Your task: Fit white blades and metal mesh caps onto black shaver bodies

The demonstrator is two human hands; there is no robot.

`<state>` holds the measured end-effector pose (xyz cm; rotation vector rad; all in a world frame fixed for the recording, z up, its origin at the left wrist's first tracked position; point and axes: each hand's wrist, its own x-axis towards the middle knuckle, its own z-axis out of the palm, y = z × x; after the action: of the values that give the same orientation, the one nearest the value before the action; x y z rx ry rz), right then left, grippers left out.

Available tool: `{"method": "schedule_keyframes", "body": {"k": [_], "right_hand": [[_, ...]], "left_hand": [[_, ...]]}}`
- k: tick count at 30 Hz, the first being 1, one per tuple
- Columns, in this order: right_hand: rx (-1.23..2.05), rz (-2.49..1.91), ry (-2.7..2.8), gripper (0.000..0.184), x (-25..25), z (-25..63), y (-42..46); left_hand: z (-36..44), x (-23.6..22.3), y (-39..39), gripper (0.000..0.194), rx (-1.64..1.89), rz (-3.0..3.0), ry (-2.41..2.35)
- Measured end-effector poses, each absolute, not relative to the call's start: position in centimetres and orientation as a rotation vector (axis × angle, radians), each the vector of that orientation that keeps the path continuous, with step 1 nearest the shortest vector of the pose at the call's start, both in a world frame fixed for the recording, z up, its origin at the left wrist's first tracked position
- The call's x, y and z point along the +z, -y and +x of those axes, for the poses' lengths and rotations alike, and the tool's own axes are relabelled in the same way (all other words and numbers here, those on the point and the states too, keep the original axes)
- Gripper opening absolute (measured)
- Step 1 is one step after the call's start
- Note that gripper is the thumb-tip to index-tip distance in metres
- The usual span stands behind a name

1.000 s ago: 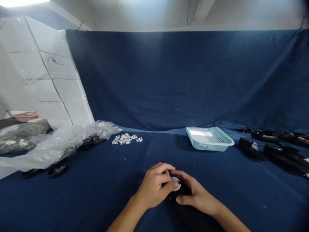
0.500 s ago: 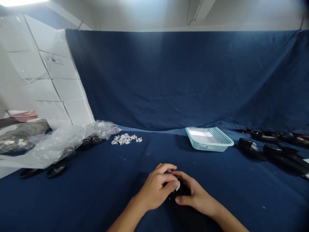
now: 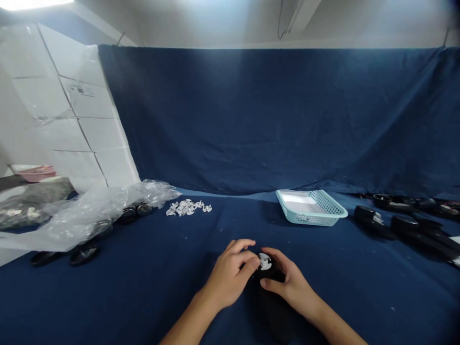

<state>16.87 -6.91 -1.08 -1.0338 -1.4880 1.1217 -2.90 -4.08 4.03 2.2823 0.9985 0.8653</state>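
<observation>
My right hand (image 3: 287, 280) curves round the round head of a black plastic housing (image 3: 276, 274), thumb on the near side and fingers on the far side. The housing's dark body runs down towards me and blends into the cloth. A white plastic piece (image 3: 265, 261) shows in the top of the round head. At that piece's left edge is my left hand (image 3: 233, 273), thumb and index fingertips close together in a pinch, another finger stretched out above. What lies between those fingertips is hidden.
Small white plastic pieces (image 3: 189, 207) lie in a pile on the blue cloth. Behind stands a light-blue basket (image 3: 312, 219) with a white lining. Black housings (image 3: 372, 221) sit at the right; black round parts (image 3: 84, 254) and clear plastic wrap (image 3: 104, 203) are at the left.
My left hand has drawn slightly back to the left and up, uncovering more of the white piece. My right hand keeps its hold on the housing.
</observation>
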Motion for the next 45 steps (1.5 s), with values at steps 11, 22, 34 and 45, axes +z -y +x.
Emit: {"method": "schedule_keyframes", "body": {"k": [11, 22, 34, 45], "right_hand": [[1.076, -1.062, 1.572, 0.057, -1.4, 17.0, 6.8], [1.104, -1.041, 1.626, 0.056, -1.2, 16.9, 6.8], [1.045, -1.157, 1.572, 0.057, -1.4, 16.6, 7.0], [0.813, -1.282, 1.447, 0.057, -3.0, 16.4, 6.5]], "left_hand": [[-2.4, 4.1, 4.8, 0.035, 0.747, 2.175, -0.994], [-1.8, 3.7, 5.1, 0.033, 0.771, 2.113, -0.903], [-2.3, 4.0, 4.4, 0.025, 1.008, 2.112, -0.974], [-5.6, 3.4, 0.1, 0.045, 1.374, 1.894, -1.372]]}}
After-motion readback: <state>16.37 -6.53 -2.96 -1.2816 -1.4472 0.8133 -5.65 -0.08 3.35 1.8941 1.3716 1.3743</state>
